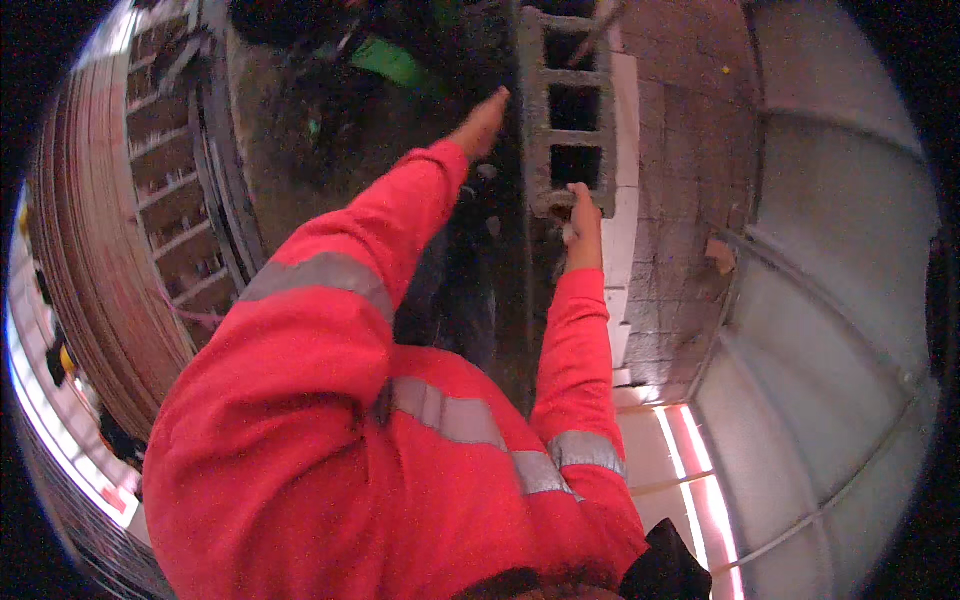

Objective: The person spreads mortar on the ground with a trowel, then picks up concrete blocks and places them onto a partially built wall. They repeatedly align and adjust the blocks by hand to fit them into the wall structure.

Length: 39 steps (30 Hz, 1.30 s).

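A grey hollow concrete block (576,138) with square openings stands at the upper middle, its near end toward me. My right hand (584,232) grips that near end, thumb laid over the top edge; the other fingers are mostly hidden. To the left of the block, my left hand (482,126) reaches forward with fingers stretched out and holding nothing visible. A gap shows between it and the block's side. Both arms are in red sleeves with grey reflective bands.
Stacked grey blocks (675,210) form a surface right of a pale strip (625,190). Beyond them rises a light sheet wall (840,240) with bars. A ladder-like frame (165,195) and long layered boards (90,230) stand left. A green object (388,64) lies in the dark area ahead.
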Motion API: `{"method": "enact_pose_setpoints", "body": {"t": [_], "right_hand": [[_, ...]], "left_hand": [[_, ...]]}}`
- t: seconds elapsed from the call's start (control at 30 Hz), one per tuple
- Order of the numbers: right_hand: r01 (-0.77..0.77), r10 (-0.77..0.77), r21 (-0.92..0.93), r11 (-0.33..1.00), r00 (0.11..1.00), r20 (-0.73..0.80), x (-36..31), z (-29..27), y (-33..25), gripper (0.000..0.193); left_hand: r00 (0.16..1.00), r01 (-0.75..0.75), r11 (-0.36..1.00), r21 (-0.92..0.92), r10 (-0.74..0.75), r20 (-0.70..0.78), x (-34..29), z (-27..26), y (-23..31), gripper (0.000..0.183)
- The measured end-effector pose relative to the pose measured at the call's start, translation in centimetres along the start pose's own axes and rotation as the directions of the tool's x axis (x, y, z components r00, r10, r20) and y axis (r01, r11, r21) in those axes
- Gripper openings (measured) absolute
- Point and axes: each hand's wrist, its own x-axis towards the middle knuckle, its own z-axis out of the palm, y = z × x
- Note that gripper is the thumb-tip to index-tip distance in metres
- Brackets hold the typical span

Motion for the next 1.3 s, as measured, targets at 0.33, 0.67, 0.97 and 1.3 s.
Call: {"method": "enact_pose_setpoints", "body": {"t": [0.33, 0.67, 0.97, 1.3], "right_hand": [[-0.12, 0.117, 0.028, 0.992, 0.99, 0.084, -4.0, 3.7, -0.7, 0.03], [0.003, -0.004, 0.049, 0.999, 1.0, 0.018, 0.7, 0.7, 0.1, 0.033], [0.01, -0.01, -0.003, 1.0, 0.97, -0.241, -0.8, -0.3, -1.0, 0.043], [0.125, -0.119, 0.01, 0.992, 0.963, -0.243, -2.5, 1.1, -0.5, 0.043]], "left_hand": [[0.999, 0.047, 0.846, -0.531, -0.028, 0.044, -0.4, 3.6, -15.9, 0.072], [0.993, 0.116, 0.813, -0.571, -0.114, 0.04, -2.0, 7.5, -12.2, 0.085], [0.99, 0.12, 0.845, -0.522, -0.061, 0.13, -4.8, 10.7, -10.0, 0.071], [0.966, 0.191, 0.838, -0.512, -0.068, 0.249, -1.9, 7.0, -13.3, 0.041]]}}
